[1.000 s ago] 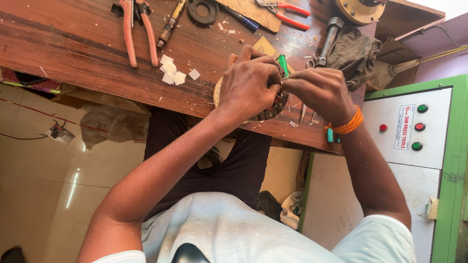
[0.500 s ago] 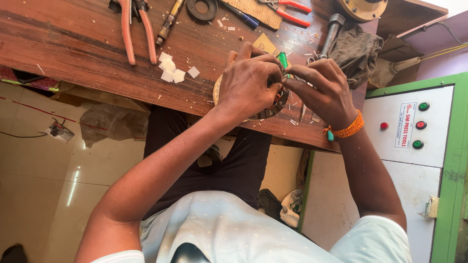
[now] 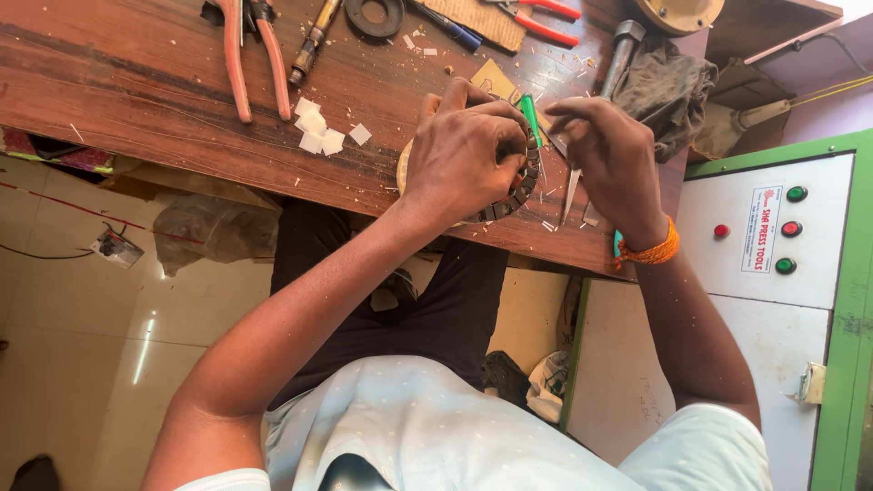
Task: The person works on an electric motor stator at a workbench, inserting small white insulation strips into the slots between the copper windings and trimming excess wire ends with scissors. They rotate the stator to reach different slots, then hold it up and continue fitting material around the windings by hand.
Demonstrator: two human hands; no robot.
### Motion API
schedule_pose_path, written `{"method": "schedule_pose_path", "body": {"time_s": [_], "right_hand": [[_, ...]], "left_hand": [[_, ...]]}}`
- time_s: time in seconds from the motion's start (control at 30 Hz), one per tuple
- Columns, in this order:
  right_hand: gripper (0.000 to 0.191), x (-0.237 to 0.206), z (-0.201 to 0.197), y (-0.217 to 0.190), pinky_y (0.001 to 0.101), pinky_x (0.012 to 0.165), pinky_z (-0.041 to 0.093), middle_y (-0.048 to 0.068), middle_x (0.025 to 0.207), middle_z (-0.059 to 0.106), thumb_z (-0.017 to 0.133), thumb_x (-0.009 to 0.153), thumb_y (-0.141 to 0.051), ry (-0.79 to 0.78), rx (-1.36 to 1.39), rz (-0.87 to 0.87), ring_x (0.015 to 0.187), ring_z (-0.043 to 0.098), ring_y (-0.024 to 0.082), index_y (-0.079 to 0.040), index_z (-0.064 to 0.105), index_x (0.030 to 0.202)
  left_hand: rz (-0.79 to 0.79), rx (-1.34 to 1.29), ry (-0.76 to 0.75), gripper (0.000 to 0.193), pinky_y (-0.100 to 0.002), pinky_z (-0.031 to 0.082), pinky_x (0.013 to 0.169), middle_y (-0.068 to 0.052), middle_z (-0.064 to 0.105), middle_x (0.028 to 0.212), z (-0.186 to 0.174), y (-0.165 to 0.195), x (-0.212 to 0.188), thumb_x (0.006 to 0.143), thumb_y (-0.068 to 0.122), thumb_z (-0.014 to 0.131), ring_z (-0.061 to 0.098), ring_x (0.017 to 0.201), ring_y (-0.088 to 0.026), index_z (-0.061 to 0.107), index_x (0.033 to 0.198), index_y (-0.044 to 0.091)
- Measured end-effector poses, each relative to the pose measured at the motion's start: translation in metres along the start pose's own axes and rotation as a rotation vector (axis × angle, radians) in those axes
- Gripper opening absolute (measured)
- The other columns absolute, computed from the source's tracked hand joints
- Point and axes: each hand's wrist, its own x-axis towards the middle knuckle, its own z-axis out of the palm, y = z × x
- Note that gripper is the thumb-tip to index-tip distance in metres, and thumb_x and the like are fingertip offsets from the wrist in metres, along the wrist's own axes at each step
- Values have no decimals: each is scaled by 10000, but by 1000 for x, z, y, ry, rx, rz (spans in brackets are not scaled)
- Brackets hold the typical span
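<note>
A: Left hand (image 3: 468,150)?
B: Clamped over a toothed metal ring (image 3: 514,186), fingers curled tight around its top, pressing it onto the wooden bench (image 3: 136,82) near the front edge.
A: Right hand (image 3: 609,155)?
B: Pinched narrow on a thin pale strip (image 3: 570,189), tip pointing down just beside the ring's right side. Orange thread band (image 3: 650,253) on the wrist.
A: Between the hands?
B: Green-handled tool (image 3: 529,118), poking up against the left fingers; cannot tell which hand grips it.
A: Farther back on the bench?
B: Orange-handled pliers (image 3: 250,55) at left, small white squares (image 3: 318,132) near them, a screwdriver (image 3: 314,41), a black ring (image 3: 373,14), red-handled cutters (image 3: 541,18), a hammer (image 3: 623,50) by a grey rag (image 3: 668,91).
A: At right?
B: Green-framed control box (image 3: 773,245) with coloured buttons.
</note>
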Motion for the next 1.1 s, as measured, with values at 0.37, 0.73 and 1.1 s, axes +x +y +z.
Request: {"method": "schedule_pose_path", "body": {"time_s": [0.37, 0.73, 1.1], "right_hand": [[132, -1, 2, 1, 330, 759, 524, 77, 1084, 692, 728, 988, -110, -62, -307, -412, 875, 664, 216, -39, 719, 1098], [185, -7, -4, -8, 311, 732, 539, 78, 1128, 662, 623, 1023, -73, 56, -153, -214, 827, 648, 180, -44, 679, 1197], [100, -10, 10, 19, 306, 715, 531, 63, 1012, 695, 751, 1061, -148, 37, -234, -487, 804, 686, 202, -90, 698, 1122]], "left_hand": [[36, 10, 14, 58, -397, 396, 930, 97, 742, 1025, -1, -1, 1, 800, 224, 797, 558, 1109, -201, 797, 820, 170], [106, 30, -48, 96, -402, 381, 944, 96, 743, 1035, -1, -1, 4, 811, 219, 807, 552, 1073, -200, 821, 898, 180], [-1, 7, -133, 95, -386, 374, 915, 90, 750, 982, -6, 0, 12, 758, 227, 817, 552, 1046, -214, 824, 836, 172]]}}
